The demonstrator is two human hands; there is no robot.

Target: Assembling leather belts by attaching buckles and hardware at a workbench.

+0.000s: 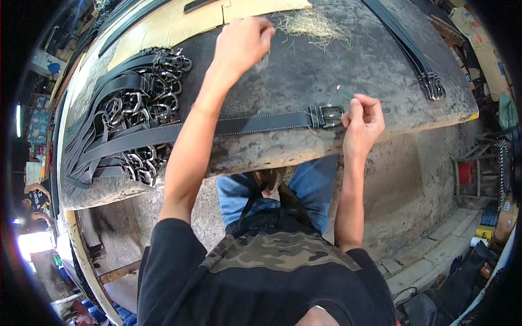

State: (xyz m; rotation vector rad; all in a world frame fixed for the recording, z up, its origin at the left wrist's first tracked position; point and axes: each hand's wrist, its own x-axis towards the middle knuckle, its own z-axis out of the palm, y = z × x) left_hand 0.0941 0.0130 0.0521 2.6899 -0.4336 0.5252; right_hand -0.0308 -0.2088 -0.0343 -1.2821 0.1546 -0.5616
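Pale threads remain on the black stitched leather belt; the right hand pinches a blurred slim object; the left hand's grip is unclear.

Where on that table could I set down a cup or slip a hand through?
The widest bare patch of table lies between the pale thread heap and the stitched belt. Another lies between the right hand and the belt bundle at far right. It's crowded at left, under the belt-and-buckle pile.
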